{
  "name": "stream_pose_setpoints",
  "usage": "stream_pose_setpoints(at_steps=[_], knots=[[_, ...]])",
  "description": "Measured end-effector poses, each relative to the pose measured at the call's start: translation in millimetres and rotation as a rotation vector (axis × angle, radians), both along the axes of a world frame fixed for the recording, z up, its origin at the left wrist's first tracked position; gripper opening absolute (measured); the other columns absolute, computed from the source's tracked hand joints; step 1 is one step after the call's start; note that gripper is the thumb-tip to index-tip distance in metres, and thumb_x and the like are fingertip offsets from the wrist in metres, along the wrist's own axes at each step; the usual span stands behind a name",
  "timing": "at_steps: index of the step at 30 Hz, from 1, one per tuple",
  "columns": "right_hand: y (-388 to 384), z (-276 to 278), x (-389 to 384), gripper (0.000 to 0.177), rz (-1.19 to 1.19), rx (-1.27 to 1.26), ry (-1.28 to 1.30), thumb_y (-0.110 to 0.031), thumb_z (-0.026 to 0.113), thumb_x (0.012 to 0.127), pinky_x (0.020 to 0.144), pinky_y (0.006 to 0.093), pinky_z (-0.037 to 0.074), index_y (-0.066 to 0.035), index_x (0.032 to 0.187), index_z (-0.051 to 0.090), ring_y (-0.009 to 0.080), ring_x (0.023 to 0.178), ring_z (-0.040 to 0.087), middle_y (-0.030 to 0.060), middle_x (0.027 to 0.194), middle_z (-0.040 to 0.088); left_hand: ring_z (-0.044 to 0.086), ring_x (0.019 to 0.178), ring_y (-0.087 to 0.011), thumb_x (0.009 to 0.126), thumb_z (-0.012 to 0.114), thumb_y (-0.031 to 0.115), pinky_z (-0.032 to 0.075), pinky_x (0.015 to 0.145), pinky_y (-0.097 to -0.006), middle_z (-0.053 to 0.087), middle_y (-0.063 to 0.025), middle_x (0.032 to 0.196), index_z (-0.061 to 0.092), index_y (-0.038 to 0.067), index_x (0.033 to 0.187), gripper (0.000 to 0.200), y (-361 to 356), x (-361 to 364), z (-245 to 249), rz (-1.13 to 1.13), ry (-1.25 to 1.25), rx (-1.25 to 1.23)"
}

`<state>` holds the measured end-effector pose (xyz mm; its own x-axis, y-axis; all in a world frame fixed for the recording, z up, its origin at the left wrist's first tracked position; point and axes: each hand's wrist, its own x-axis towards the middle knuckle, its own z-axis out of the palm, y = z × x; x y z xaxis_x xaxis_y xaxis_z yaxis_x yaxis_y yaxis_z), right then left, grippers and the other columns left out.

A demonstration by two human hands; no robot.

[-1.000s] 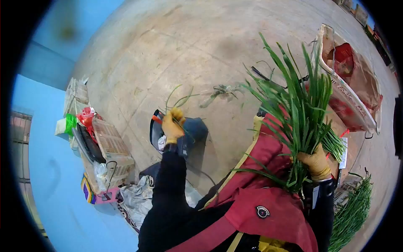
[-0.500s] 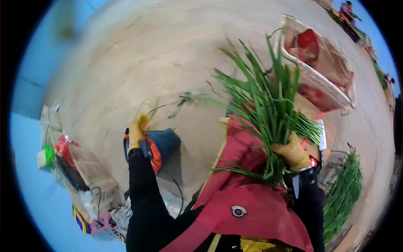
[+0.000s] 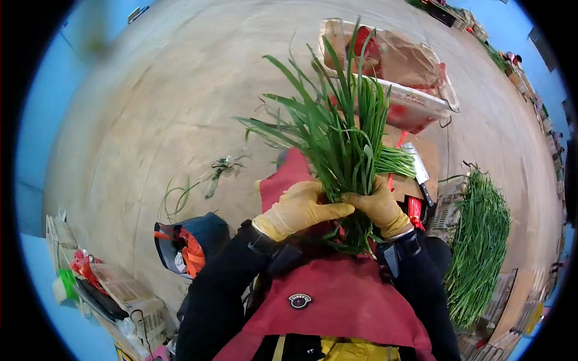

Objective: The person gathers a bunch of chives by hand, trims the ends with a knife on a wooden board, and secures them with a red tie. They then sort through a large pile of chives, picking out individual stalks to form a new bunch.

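The big floor (image 3: 150, 120) is what I see most of. On it stands a white crate (image 3: 415, 96) with red and brown bags inside. A long heap of greens (image 3: 478, 253) lies on the person's right, and the red apron (image 3: 343, 289) covers their lap.

The bunch of long leaves (image 3: 355, 141) is in front of the person, above the apron. I think it is light and bendy, and the thin leaves could snap or slip if squeezed hard. The low part, where the leaves come close together, looks best to hold. The tips spread out and flop.

Both hands wear yellow gloves. The right hand (image 3: 382, 207) has its grip closed around the low part. The left hand (image 3: 298, 210) is against the other side, with its thumb across the front. Leaves hide its fingertips, so I can't tell how tight its grip is.

Near the bunch, a wide knife (image 3: 416, 161) lies on a brown board (image 3: 430, 155), beside some cut stalks (image 3: 394, 161). Little green scraps (image 3: 218, 170) lie on the floor.
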<state>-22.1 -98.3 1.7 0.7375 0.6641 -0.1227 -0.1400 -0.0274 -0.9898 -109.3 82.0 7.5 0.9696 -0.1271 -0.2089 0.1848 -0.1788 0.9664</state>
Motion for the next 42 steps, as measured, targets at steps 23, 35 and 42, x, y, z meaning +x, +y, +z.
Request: stream_pose_setpoints(at_steps=[23,35,42], knots=[[-102,19,32,0.027,-0.45,0.326,0.057,0.0,0.063,0.082,0.065,0.0307,0.051,0.003,0.108,0.059,0.0186,0.071,0.062,0.0091,0.086,0.066,0.065,0.075,-0.0214,0.088,0.058,0.043,0.051,0.068,-0.0334,0.071,-0.012,0.088,0.068,0.003,0.107,0.045,321,54,-4,0.812,0.175,0.919],[-107,3,31,0.039,-0.396,0.362,0.084,-0.001,0.067,0.079,0.073,0.0325,0.052,0.001,0.117,0.059,0.0192,0.083,0.064,0.0104,0.105,0.067,0.061,0.105,-0.0248,0.085,0.067,0.036,0.046,0.092,-0.0335,0.064,-0.0185,0.114,0.051,0.002,0.131,0.06,-44,43,-8,-0.651,-0.083,0.505],[-82,-2,13,0.029,-0.41,0.348,0.061,0.001,0.067,0.081,0.076,0.0274,0.051,0.001,0.11,0.061,0.0126,0.085,0.062,0.0048,0.098,0.066,0.045,0.119,-0.0161,0.082,0.068,0.011,0.037,0.102,-0.0332,0.047,-0.0034,0.132,0.03,0.005,0.144,0.073,-94,55,-53,-0.239,0.035,-0.654]])
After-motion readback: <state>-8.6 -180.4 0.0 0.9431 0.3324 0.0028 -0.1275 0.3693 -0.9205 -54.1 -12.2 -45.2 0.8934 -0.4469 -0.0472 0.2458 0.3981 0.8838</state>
